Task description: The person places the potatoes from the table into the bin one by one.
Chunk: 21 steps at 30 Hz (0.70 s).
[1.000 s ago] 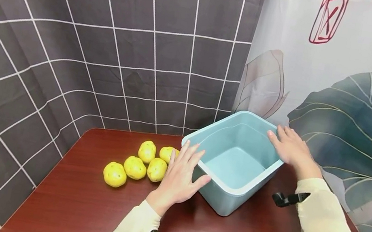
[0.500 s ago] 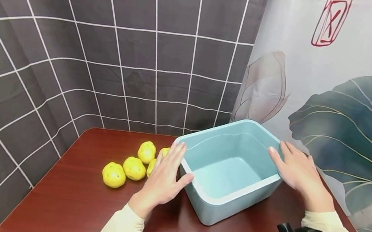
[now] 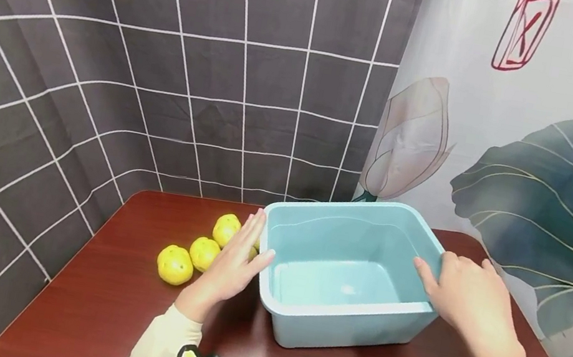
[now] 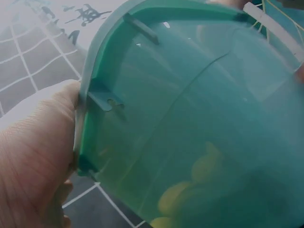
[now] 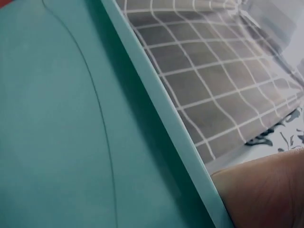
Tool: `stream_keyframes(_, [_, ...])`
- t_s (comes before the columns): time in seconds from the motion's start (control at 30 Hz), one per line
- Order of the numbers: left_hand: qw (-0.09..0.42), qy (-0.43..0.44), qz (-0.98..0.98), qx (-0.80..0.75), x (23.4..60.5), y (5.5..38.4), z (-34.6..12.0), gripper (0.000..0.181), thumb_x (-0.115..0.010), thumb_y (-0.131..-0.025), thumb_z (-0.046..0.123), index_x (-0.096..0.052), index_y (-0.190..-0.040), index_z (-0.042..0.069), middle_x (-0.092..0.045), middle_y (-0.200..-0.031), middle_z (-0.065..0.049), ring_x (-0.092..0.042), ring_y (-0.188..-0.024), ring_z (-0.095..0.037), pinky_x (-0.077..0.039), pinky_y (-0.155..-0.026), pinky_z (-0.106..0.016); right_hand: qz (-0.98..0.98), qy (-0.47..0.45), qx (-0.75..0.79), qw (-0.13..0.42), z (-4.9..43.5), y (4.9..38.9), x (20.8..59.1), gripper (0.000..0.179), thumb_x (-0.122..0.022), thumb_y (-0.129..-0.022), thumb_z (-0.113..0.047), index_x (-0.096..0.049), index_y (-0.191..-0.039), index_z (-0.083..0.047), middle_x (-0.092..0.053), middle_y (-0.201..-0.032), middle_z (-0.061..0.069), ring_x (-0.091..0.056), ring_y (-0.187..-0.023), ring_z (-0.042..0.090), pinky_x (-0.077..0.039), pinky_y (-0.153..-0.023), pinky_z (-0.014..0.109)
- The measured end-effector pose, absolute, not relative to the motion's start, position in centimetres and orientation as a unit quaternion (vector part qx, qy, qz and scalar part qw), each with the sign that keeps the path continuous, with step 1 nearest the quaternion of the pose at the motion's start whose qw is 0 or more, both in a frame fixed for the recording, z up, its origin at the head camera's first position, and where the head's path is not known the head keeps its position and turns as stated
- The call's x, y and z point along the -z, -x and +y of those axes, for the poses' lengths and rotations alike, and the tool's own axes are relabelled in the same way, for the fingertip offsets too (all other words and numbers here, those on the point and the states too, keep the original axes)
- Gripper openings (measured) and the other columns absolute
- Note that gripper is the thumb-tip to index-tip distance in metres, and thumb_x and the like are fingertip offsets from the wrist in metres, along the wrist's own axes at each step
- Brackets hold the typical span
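Note:
A light blue plastic bin (image 3: 335, 329) stands upright on the table, its long side towards me and nothing inside it. Along its left rim lies my left hand (image 3: 229, 264), fingers straight and thumb at the edge. At the opposite side my right hand (image 3: 478, 305) holds the rim, thumb on the inner side and fingers bent over the outside. In the left wrist view, the bin's underrim (image 4: 90, 99) touches the left hand (image 4: 35, 147). The right wrist view shows the rim (image 5: 161, 99) beside part of the right hand (image 5: 266, 190).
Yellow potatoes (image 3: 175, 265) lie in a loose group left of the bin, some partly hidden behind my left hand. The reddish-brown table (image 3: 91, 291) meets a dark gridded curtain (image 3: 198, 62) at the back. A white curtain with leaf prints (image 3: 544, 202) hangs on the right.
The bin has turned so its long side faces me, and it has come nearer. Both hands moved with it, the left going left and the right going right and nearer. Right fingers have bent.

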State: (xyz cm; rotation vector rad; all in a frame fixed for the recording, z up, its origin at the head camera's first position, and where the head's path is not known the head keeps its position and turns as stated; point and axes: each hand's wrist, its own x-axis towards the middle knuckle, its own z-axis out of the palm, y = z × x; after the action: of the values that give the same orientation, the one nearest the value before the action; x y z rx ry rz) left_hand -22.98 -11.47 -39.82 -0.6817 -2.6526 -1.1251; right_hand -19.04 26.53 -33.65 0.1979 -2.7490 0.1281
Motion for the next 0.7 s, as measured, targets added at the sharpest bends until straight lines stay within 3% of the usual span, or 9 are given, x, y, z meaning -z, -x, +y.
stream_keyframes(0.07, [0.077,0.232,-0.889,0.387,39.8,23.1,-11.9,0.074,-0.047,-0.096,0.049,-0.016,-0.155,0.017,-0.007,-0.159,0.012,-0.003,-0.146,-0.013,-0.013,-0.115,-0.051,-0.974,-0.073,-0.044,0.212,26.2,18.6,33.6,0.047,-0.062,-0.088,-0.037,-0.06,-0.081,0.009,-0.058,-0.068,0.018,-0.055,-0.065,0.041,-0.043,-0.074,0.058])
stream_keyframes(0.17, [0.07,0.244,-0.883,0.394,39.7,23.4,-12.6,0.073,-0.049,-0.096,0.047,-0.017,-0.155,0.017,-0.008,-0.159,0.012,-0.003,-0.146,-0.015,-0.012,-0.114,-0.053,-0.967,-0.077,-0.038,0.241,25.8,18.1,33.8,0.044,-0.064,-0.085,-0.035,-0.055,-0.068,0.004,-0.049,-0.057,0.01,-0.046,-0.051,0.034,-0.04,-0.056,0.051])
stream_keyframes(0.27, [0.068,0.256,-0.879,0.397,39.7,23.5,-13.1,0.073,-0.05,-0.096,0.045,-0.017,-0.155,0.016,-0.009,-0.159,0.01,-0.004,-0.146,-0.017,-0.013,-0.114,-0.053,-0.965,-0.081,-0.029,0.248,25.1,17.6,34.0,0.046,-0.065,-0.084,-0.036,-0.054,-0.068,0.005,-0.049,-0.057,0.011,-0.046,-0.051,0.035,-0.041,-0.059,0.051])
stream_keyframes(0.33, [0.065,0.259,-0.876,0.401,39.6,23.5,-13.4,0.074,-0.052,-0.096,0.044,-0.017,-0.155,0.015,-0.009,-0.16,0.009,-0.004,-0.147,-0.018,-0.013,-0.114,-0.053,-0.97,-0.081,-0.037,0.225,24.8,17.5,34.2,0.05,-0.061,-0.088,-0.039,-0.06,-0.084,0.011,-0.058,-0.073,0.021,-0.055,-0.067,0.042,-0.043,-0.073,0.056])
stream_keyframes(0.4, [0.064,0.259,-0.875,0.403,39.6,23.5,-13.7,0.074,-0.052,-0.096,0.043,-0.017,-0.155,0.016,-0.009,-0.16,0.008,-0.005,-0.147,-0.019,-0.013,-0.114,-0.054,-0.979,-0.079,-0.061,0.177,24.6,17.6,34.3,0.061,-0.055,-0.093,-0.045,-0.058,-0.11,0.014,-0.06,-0.103,0.031,-0.057,-0.092,0.05,-0.038,-0.089,0.062])
stream_keyframes(0.5, [0.065,0.257,-0.876,0.403,39.4,23.6,-13.8,0.074,-0.052,-0.096,0.043,-0.017,-0.155,0.017,-0.009,-0.16,0.008,-0.005,-0.147,-0.019,-0.012,-0.114,-0.054,-0.986,-0.068,-0.117,0.093,24.7,17.9,34.3,0.081,-0.042,-0.098,-0.054,-0.031,-0.143,0.012,-0.031,-0.143,0.036,-0.033,-0.127,0.055,-0.022,-0.103,0.067])
stream_keyframes(0.6, [0.064,0.255,-0.878,0.401,39.3,23.5,-13.9,0.074,-0.051,-0.096,0.044,-0.017,-0.155,0.017,-0.009,-0.16,0.008,-0.005,-0.147,-0.02,-0.013,-0.114,-0.055,-0.985,-0.064,-0.151,0.047,24.8,18.0,34.2,0.088,-0.036,-0.097,-0.059,-0.017,-0.148,0.01,-0.015,-0.151,0.035,-0.019,-0.135,0.053,-0.017,-0.105,0.067])
stream_keyframes(0.7, [0.058,0.248,-0.884,0.393,39.3,23.1,-14.0,0.074,-0.051,-0.096,0.044,-0.016,-0.155,0.016,-0.009,-0.16,0.005,-0.005,-0.147,-0.021,-0.012,-0.113,-0.056,-0.984,-0.078,-0.156,0.033,25.0,18.1,34.1,0.088,-0.035,-0.097,-0.06,-0.019,-0.148,0.009,-0.014,-0.153,0.033,-0.016,-0.138,0.049,-0.015,-0.106,0.066])
